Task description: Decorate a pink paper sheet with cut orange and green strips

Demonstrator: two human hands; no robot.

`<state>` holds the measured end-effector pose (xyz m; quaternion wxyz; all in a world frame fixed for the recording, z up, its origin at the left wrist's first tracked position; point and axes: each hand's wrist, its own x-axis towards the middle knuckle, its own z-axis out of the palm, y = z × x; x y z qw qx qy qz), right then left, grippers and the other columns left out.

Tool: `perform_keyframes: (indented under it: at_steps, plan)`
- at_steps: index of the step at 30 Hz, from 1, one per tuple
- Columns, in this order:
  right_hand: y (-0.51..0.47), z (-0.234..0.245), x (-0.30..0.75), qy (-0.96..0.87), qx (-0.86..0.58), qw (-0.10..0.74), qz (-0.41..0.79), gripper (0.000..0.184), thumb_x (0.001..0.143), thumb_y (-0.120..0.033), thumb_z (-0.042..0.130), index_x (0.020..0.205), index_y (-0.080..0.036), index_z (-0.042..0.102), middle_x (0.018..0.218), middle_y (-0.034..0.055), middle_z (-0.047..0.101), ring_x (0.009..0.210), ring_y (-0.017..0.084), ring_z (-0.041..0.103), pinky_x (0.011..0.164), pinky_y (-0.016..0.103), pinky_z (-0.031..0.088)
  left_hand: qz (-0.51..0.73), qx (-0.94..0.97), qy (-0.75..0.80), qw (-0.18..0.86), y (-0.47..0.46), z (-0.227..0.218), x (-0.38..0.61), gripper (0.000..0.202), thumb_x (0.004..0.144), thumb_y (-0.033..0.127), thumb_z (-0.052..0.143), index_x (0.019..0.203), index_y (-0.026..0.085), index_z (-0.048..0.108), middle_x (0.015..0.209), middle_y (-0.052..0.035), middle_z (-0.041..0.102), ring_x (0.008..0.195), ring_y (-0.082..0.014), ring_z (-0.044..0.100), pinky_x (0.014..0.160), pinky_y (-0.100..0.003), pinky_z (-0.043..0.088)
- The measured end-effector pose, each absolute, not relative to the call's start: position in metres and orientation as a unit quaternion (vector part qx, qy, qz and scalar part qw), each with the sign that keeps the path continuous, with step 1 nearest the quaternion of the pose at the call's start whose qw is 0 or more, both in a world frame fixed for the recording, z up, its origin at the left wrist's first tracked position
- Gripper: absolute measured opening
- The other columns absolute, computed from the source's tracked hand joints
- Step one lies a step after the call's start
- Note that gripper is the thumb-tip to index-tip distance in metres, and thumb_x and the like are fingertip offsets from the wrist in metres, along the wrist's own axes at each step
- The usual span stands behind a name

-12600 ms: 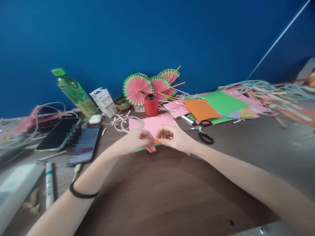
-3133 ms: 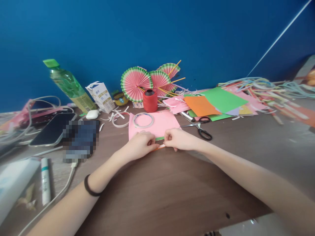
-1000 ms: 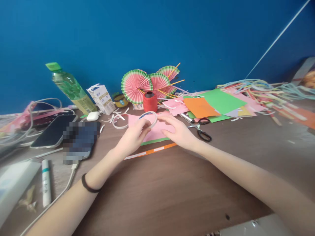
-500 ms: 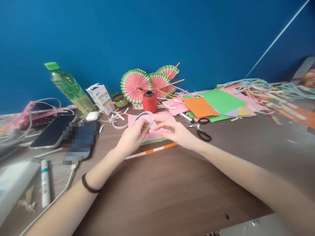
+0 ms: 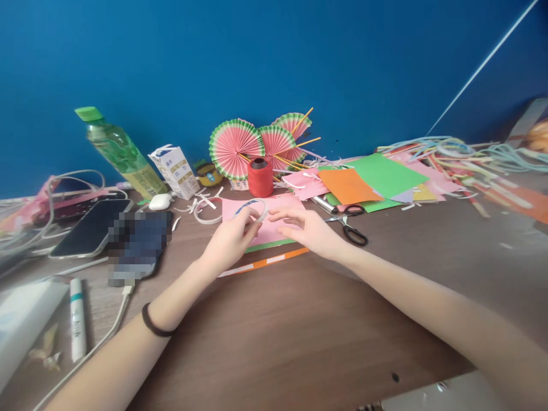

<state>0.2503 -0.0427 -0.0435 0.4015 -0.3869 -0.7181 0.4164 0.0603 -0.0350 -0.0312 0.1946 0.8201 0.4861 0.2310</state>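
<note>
A thin whitish tape roll (image 5: 264, 212) is pinched in my left hand (image 5: 229, 237), with its ring rising past the fingers. My right hand (image 5: 308, 231) hovers just right of it, fingers curved and apart, holding nothing. Beneath both hands lies a sheet of pink paper (image 5: 280, 228) with a green edge showing at the front. In front of that is an orange strip (image 5: 260, 264) with white pieces along it. Scissors with black handles (image 5: 355, 235) rest to the right of my right hand. Another pale ring (image 5: 202, 221) lies left of the pink paper.
Behind the hands stand pleated watermelon-coloured paper fans (image 5: 236, 149) and a red thread spool (image 5: 261, 181). Coloured paper sheets (image 5: 387, 174) are piled at right. A green bottle (image 5: 122, 154), a carton (image 5: 177, 174), phones (image 5: 92, 228) and a marker (image 5: 77, 319) occupy the left.
The tape roll in my left hand has tipped slightly lower. Both hands have stayed nearly in place.
</note>
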Motion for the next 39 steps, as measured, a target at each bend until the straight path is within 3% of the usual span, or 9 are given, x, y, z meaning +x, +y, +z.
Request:
perform_keyframes:
  at_steps: [5,10,20,28,35,39]
  plan:
    - [-0.044,-0.046,0.243,-0.685,-0.413,0.436,0.413,0.008,0.072,-0.02,0.059,0.079,-0.018,0.058,0.097,0.0034,0.062,0.094,0.014,0.059,0.089,0.035,0.045,0.225,0.833,0.462,0.205,-0.036,-0.034,0.063,0.013,0.084,0.029,0.037,0.09,0.02,0.045,0.068,0.0018,0.058,0.059,-0.0122,0.052,0.06,-0.024,0.041]
    - [-0.046,-0.048,0.24,-0.679,-0.447,0.441,0.381,0.004,0.071,-0.017,0.057,0.069,-0.017,0.054,0.087,0.0023,0.059,0.081,0.013,0.061,0.079,0.033,0.05,0.207,0.834,0.472,0.198,-0.039,-0.035,0.068,0.017,0.083,0.025,0.036,0.094,0.019,0.049,0.076,-0.0009,0.061,0.069,-0.0147,0.056,0.066,-0.026,0.043]
    - [-0.051,-0.055,0.238,-0.685,-0.414,0.453,0.394,0.005,0.076,-0.018,0.052,0.072,-0.019,0.049,0.108,0.0065,0.062,0.101,0.016,0.058,0.09,0.037,0.046,0.219,0.818,0.477,0.237,-0.038,-0.035,0.069,0.019,0.081,0.023,0.034,0.085,0.018,0.053,0.076,-0.0005,0.06,0.068,-0.0142,0.053,0.065,-0.026,0.041]
    - [-0.048,-0.056,0.241,-0.721,-0.38,0.441,0.377,0.005,0.081,-0.02,0.047,0.076,-0.02,0.048,0.124,0.0085,0.054,0.113,0.017,0.051,0.09,0.037,0.045,0.272,0.781,0.481,0.291,-0.038,-0.036,0.07,0.012,0.081,0.025,0.037,0.078,0.019,0.047,0.065,0.0046,0.049,0.059,-0.0098,0.043,0.058,-0.021,0.038]
    - [-0.046,-0.056,0.244,-0.734,-0.369,0.431,0.374,0.006,0.082,-0.021,0.047,0.076,-0.02,0.048,0.124,0.0074,0.054,0.116,0.017,0.049,0.09,0.036,0.044,0.28,0.776,0.478,0.301,-0.037,-0.039,0.069,0.014,0.082,0.027,0.037,0.084,0.019,0.048,0.07,0.0038,0.05,0.061,-0.01,0.044,0.059,-0.021,0.038]
    - [-0.043,-0.054,0.246,-0.709,-0.351,0.434,0.43,0.006,0.08,-0.021,0.049,0.075,-0.019,0.047,0.125,0.0094,0.053,0.114,0.017,0.05,0.092,0.038,0.042,0.27,0.781,0.494,0.269,-0.033,-0.041,0.064,0.018,0.084,0.028,0.034,0.09,0.019,0.049,0.072,0.0026,0.054,0.063,-0.0114,0.047,0.062,-0.022,0.04]
